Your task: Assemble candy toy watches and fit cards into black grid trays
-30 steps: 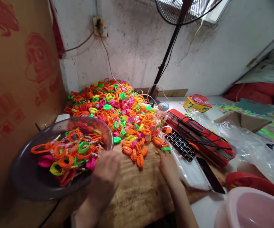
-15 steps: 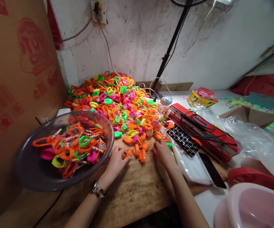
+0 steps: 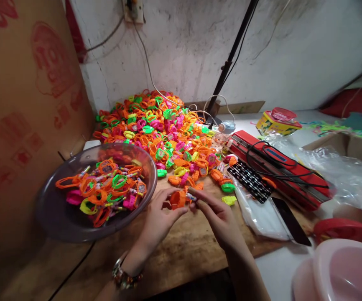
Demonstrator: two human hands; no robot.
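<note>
My left hand (image 3: 158, 219) is closed around an orange toy watch (image 3: 177, 200), its strap bent into a loop. Between the fingertips of my right hand (image 3: 221, 218) is a small white tube with coloured marks (image 3: 191, 196), close against the watch. Just beyond both hands lie a few loose orange watches (image 3: 195, 184), partly covered by my fingers. A large heap of orange, green, pink and yellow toy watches (image 3: 156, 125) rises behind them. To the left, a dark translucent basin (image 3: 55, 217) holds more watches, several with similar tubes among them.
Right of my hands lie clear plastic bags (image 3: 258, 219), a dark phone-like slab (image 3: 290, 221), a black patterned sheet (image 3: 251, 182) and a red bag sealer (image 3: 278, 163) with its cord. A pink basin (image 3: 322, 271) stands front right. A cardboard box (image 3: 27, 104) flanks the left.
My hands have come together at the middle. The left has lifted an orange watch, and the right has brought in a small tube from the right. A yellow watch now shows at the right.
</note>
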